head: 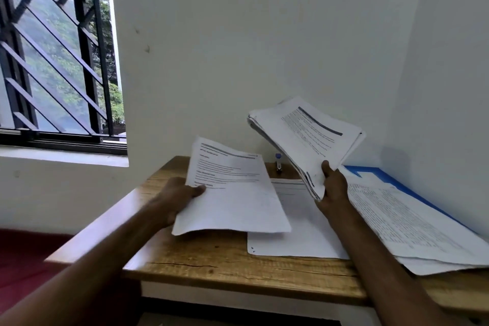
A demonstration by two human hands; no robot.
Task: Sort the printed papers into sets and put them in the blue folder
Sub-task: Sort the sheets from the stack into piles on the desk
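Observation:
My left hand pinches the left edge of a single printed sheet, held just above the wooden table. My right hand grips a thick stack of printed papers by its lower corner and holds it raised and tilted over the table's back. One printed sheet lies flat on the table between my hands. To the right, more printed pages lie on the blue folder, of which only the far edge shows.
A small stapler stands at the table's back edge near the white wall. The table sits in a corner, with walls behind and to the right. A barred window is at the left. Red floor lies below left.

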